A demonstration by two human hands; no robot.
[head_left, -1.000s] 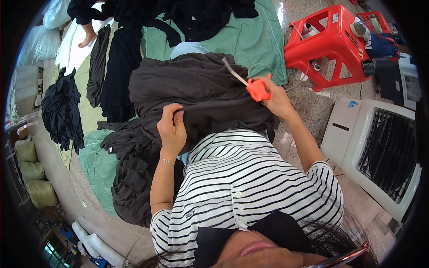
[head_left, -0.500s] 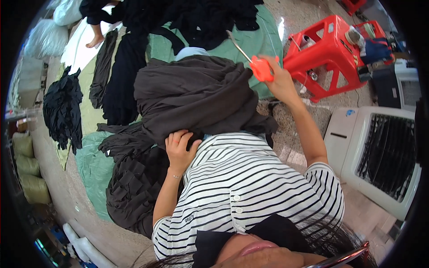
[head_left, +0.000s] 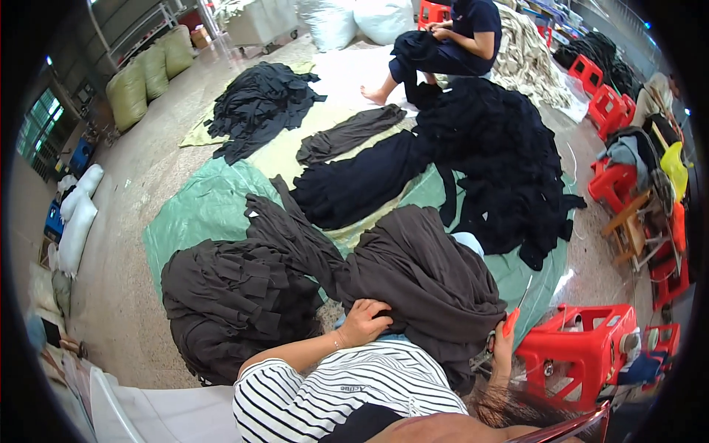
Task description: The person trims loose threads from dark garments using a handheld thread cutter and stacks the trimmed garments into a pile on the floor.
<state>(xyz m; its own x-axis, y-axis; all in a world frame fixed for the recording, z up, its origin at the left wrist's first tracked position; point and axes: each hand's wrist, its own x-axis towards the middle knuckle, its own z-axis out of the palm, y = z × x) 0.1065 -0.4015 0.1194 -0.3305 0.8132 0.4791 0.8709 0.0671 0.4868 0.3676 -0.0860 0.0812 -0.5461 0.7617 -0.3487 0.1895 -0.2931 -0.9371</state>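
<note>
A heap of dark brown-grey cloth (head_left: 421, 273) lies across my lap. My left hand (head_left: 363, 323) is at its near left edge, the fingers bent over a fold and the thumb on the near side. Beside the cloth's right edge, my right hand (head_left: 502, 348) is closed round scissors (head_left: 511, 323) with orange-red handles; their thin metal blade points up and away from me. A strip of the same cloth runs from my lap to a large brown-grey pile of cut pieces (head_left: 229, 295) on my left.
Green sheeting (head_left: 199, 199) covers the floor under the piles. Navy cloth (head_left: 502, 162) is heaped ahead, and a dark pile (head_left: 262, 103) sits far left. Another person (head_left: 465, 44) sits beyond with cloth in hand. A red stool (head_left: 576, 340) stands close on my right.
The view has swung left and up, showing more of the room. My right hand with the scissors has come down beside the cloth's right edge. My left hand stays at the cloth's near edge.
</note>
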